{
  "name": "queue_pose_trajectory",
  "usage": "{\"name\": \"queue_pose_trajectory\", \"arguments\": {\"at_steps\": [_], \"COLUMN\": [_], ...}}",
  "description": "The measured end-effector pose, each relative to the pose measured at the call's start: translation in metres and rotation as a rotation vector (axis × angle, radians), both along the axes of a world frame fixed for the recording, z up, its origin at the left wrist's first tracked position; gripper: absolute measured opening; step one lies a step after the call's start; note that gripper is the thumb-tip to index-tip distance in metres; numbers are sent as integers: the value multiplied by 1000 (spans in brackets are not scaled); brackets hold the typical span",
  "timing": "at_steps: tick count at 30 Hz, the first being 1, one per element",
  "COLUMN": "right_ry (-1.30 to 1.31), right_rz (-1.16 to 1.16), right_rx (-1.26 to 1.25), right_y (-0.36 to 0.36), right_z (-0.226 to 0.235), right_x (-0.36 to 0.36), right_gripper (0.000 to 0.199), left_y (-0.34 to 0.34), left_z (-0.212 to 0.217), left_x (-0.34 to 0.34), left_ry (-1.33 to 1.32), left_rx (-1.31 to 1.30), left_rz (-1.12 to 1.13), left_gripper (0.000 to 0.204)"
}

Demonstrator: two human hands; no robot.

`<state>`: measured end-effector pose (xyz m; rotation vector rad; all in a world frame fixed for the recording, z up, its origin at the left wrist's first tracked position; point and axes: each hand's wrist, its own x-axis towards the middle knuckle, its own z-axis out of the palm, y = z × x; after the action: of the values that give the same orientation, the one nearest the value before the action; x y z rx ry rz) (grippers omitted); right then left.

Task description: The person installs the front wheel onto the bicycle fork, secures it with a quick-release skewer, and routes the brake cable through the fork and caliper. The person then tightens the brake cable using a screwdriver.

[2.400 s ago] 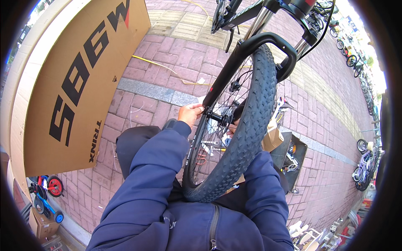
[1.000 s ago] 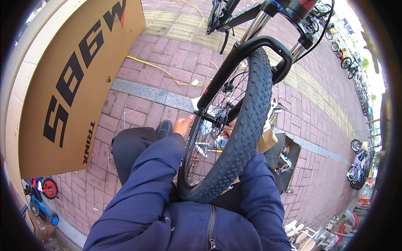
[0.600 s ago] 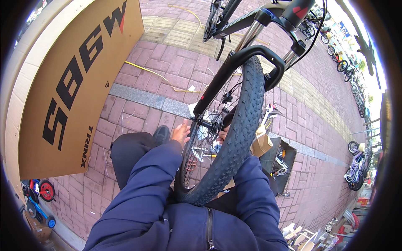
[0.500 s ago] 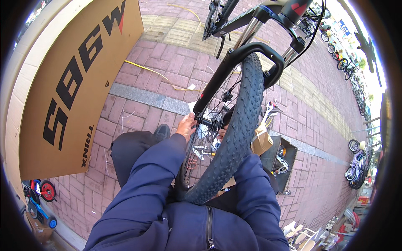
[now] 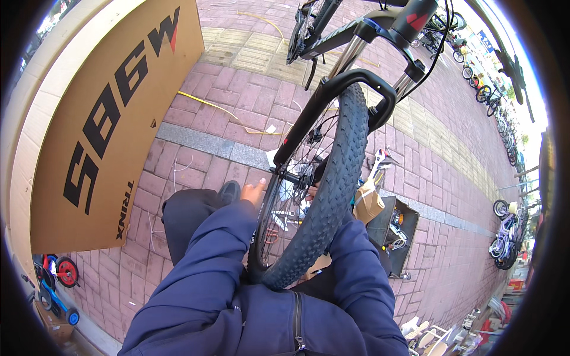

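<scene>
A dark blue jacket fills the near side, its two sleeves reaching forward on either side of the front wheel. That wheel, a knobbly black tyre on a spoked rim, stands nearly upright in front of the person, seated in a black suspension fork.

Just left of the wheel, below the fork's left leg, the left hand is loosely half-open, with one finger raised toward the wheel's axle end and apart from it; no object shows in it. The right hand is behind the wheel's tyre, near the hub (only a sliver of it shows, so I cannot tell whether it grips anything).

A dark shoe rests left of the wheel. Through the wheel's spokes, a red-handled tool appears on the paving. Right of the wheel sit a small brown carton, an open dark toolbox and a silver wrench. Well left of the wheel stands a large printed carton. Beyond the wheel, a yellow strap lies on the bricks; far to its right stretches a row of bicycles.
</scene>
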<state>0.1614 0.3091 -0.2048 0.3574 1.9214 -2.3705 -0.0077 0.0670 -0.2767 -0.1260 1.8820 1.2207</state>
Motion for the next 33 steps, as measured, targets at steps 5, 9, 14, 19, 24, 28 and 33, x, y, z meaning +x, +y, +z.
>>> {"name": "queue_pose_trajectory", "arguments": {"at_steps": [5,9,14,19,24,28,33], "right_ry": [-176,-298,-250,-180,-237,-199,-212], "right_rz": [-98,-168,-156,-116,-49,-71,-126], "right_rx": [-12,-76,70,290,687,714,581], "right_y": [-14,-20,-20,-13,-7,-12,-16], "right_z": [30,46,41,26,5,3,37], "right_x": [-6,-10,-8,-8,-27,-37,-31], "right_gripper": [44,46,37,25,15,11,17], "left_y": [22,12,11,2,55,109,124], "left_z": [-5,6,3,-2,91,210,259], "left_x": [8,5,4,-10,-52,-93,-94], "left_ry": [-86,-7,-216,156,509,571,739], "left_rx": [748,290,554,76,597,1123,584], "left_rz": [219,147,353,50,552,-243,-345], "left_gripper": [83,90,87,68,58,58,31]}}
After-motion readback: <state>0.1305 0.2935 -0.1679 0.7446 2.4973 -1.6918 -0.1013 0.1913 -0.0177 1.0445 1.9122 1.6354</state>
